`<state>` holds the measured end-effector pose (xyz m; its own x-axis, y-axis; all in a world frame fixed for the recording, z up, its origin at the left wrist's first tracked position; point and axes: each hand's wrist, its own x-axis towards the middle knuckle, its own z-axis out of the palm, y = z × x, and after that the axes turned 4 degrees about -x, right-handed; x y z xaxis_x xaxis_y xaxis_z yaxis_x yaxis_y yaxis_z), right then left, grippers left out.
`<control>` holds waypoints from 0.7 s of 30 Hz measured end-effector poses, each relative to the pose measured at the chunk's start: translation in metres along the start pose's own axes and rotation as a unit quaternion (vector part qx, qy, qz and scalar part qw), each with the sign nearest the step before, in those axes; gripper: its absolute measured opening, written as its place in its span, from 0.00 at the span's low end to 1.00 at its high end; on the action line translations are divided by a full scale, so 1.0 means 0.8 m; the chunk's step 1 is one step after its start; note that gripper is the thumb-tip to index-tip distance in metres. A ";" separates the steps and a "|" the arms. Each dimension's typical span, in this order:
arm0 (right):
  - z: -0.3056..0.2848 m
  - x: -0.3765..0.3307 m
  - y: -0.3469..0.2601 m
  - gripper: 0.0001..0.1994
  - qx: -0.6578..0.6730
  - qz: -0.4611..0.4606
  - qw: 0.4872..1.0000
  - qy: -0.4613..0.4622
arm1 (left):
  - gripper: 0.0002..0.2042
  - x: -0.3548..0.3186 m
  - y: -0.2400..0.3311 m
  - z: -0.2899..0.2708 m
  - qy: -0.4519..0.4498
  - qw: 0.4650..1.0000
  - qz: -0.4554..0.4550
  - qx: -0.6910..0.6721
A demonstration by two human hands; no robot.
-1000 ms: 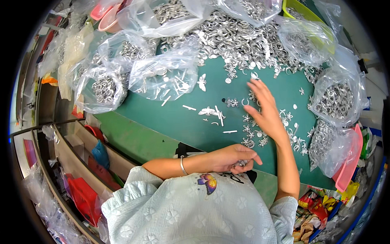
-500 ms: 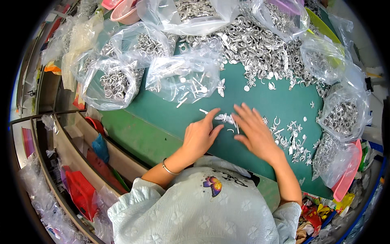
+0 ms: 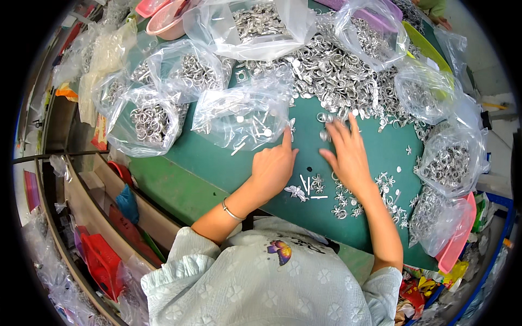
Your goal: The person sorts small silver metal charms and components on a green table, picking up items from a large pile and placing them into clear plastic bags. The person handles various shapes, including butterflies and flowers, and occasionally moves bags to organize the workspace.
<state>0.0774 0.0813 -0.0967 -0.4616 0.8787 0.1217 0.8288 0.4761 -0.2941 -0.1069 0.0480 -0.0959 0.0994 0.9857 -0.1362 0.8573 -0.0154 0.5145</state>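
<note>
My left hand [image 3: 272,168] points forward with its index finger stretched out and the other fingers curled. That fingertip touches or nearly touches a small silver winged piece [image 3: 292,130] on the green table mat [image 3: 228,168]. Fingers spread, my right hand [image 3: 350,160] lies at the near edge of a large heap of small silver metal pieces [image 3: 348,70]. A few blurred silver pieces [image 3: 324,135] are beside its fingertips. Closer to me are a silver butterfly-shaped piece [image 3: 296,193], thin white sticks [image 3: 306,185] and a loose group of flower-shaped pieces [image 3: 340,209].
Clear plastic bags of metal pieces ring the mat, among them a bag of rings [image 3: 152,122], a flatter bag [image 3: 242,117] and a right-hand bag [image 3: 448,163]. A pink tray [image 3: 457,239] stands at the right edge. Another person's hand [image 3: 443,23] shows at the far right.
Both hands have moved forward and apart, the right one to the heap's edge. Sticks, the butterfly-shaped piece and flower-shaped pieces now lie uncovered nearer to me. The view has shifted slightly.
</note>
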 end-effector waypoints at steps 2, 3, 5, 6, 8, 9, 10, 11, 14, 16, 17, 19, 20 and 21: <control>-0.013 -0.027 -0.007 0.23 0.012 -0.011 0.999 -0.048 | 0.17 0.001 -0.002 0.003 0.011 0.999 0.034 -0.004; -0.019 -0.037 -0.009 0.21 0.019 -0.017 0.997 -0.074 | 0.16 -0.004 -0.005 0.004 0.011 0.998 0.056 -0.014; -0.031 -0.055 0.003 0.17 0.124 0.001 0.990 -0.071 | 0.14 -0.020 -0.011 0.004 0.011 0.994 0.103 -0.034; -0.035 -0.059 0.009 0.15 0.176 0.010 0.982 -0.070 | 0.12 -0.026 -0.016 0.009 0.042 0.989 0.118 -0.079; -0.039 -0.050 0.023 0.12 0.155 0.098 0.983 -0.009 | 0.11 -0.027 -0.009 -0.005 0.030 0.991 0.083 -0.101; -0.041 -0.041 0.028 0.11 0.144 0.142 0.979 0.021 | 0.10 -0.028 -0.006 -0.010 0.023 0.991 0.065 -0.111; -0.046 -0.028 0.021 0.13 0.196 0.190 0.962 0.009 | 0.10 -0.026 -0.004 -0.008 0.016 0.992 0.074 -0.102; -0.041 -0.018 0.020 0.14 0.175 0.153 0.972 0.037 | 0.09 -0.023 -0.002 -0.003 0.010 0.992 0.084 -0.094; -0.028 0.007 0.017 0.19 0.106 0.038 0.988 0.105 | 0.09 -0.027 -0.004 0.005 -0.010 0.987 0.134 -0.092; -0.019 0.001 0.022 0.19 0.059 -0.015 0.996 0.063 | 0.10 -0.027 -0.007 0.007 0.005 0.978 0.166 -0.124; -0.017 -0.003 0.024 0.19 0.035 -0.040 0.998 0.041 | 0.10 -0.025 -0.007 0.005 0.013 0.981 0.147 -0.124; -0.019 -0.019 0.031 0.13 0.028 -0.032 0.997 0.063 | 0.09 -0.015 -0.004 -0.004 0.032 0.986 0.106 -0.126; -0.020 -0.028 0.040 0.11 0.031 -0.029 0.997 0.069 | 0.11 -0.011 -0.008 -0.002 0.028 0.984 0.126 -0.122; -0.022 -0.036 0.045 0.09 0.033 -0.025 0.996 0.074 | 0.13 -0.008 -0.006 -0.003 0.022 0.985 0.128 -0.117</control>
<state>0.1261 0.0742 -0.0943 -0.4462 0.8517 0.2749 0.7811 0.5205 -0.3448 -0.1124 0.0423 -0.0955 0.2711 0.9608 0.0574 0.6670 -0.2305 0.7085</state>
